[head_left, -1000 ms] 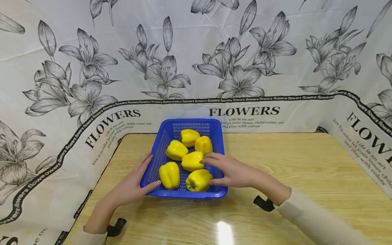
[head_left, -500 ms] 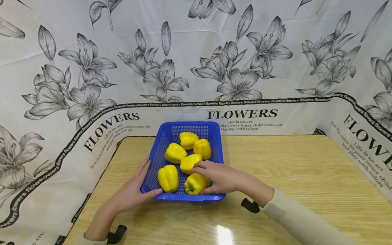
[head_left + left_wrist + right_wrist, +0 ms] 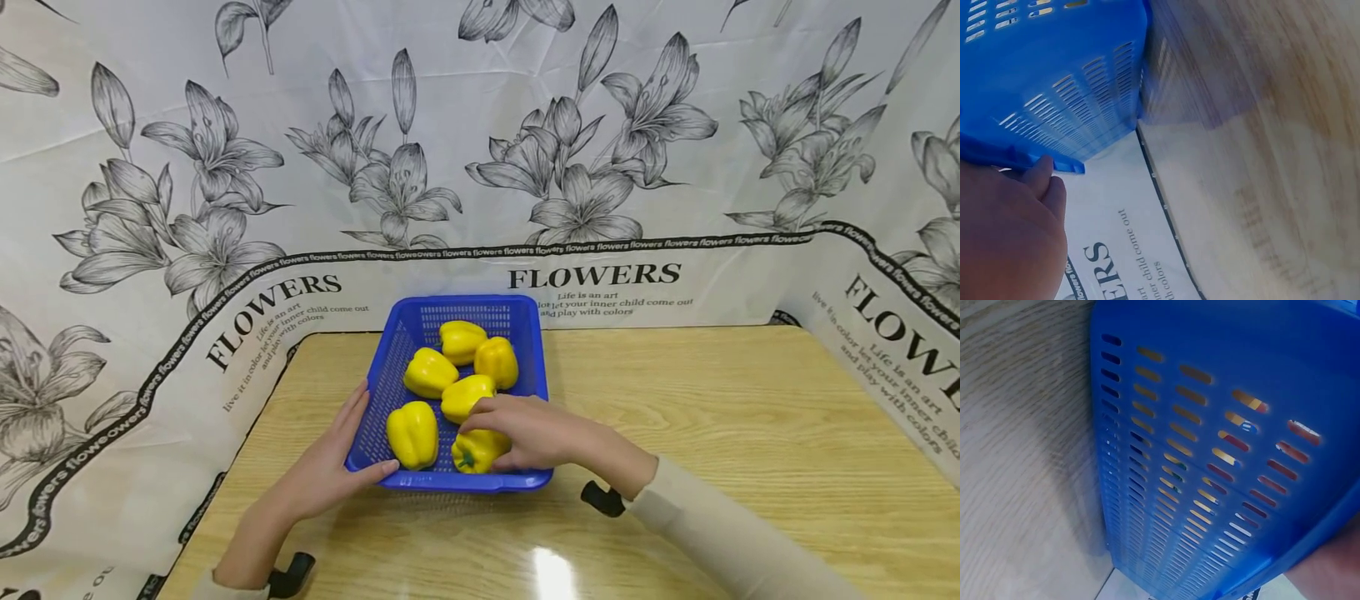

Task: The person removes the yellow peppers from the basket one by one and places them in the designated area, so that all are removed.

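A blue slotted plastic basket (image 3: 450,482) holds several yellow bell peppers. My left hand (image 3: 321,467) grips its left rim near the front corner, thumb over the edge and fingers along the outer side; the left wrist view has those fingers (image 3: 1040,178) at the rim. Inside the basket's front right corner, my right hand (image 3: 534,429) holds a yellow bell pepper (image 3: 471,452) from the right, fingers bent over its far side and thumb on its near side. The pepper's green stem faces forward. From the right wrist, the basket wall (image 3: 1210,431) hides most of that hand.
Another yellow pepper (image 3: 412,435) lies at the basket's front left, with more behind it. The basket stands on a wood-grain table (image 3: 712,400). Close behind rises a white flower-print cloth (image 3: 450,275), which also runs along the left and right sides.
My right hand has moved left and further over the front right pepper, its fingers closing around it. The left hand stays on the rim. The head view has shifted slightly.
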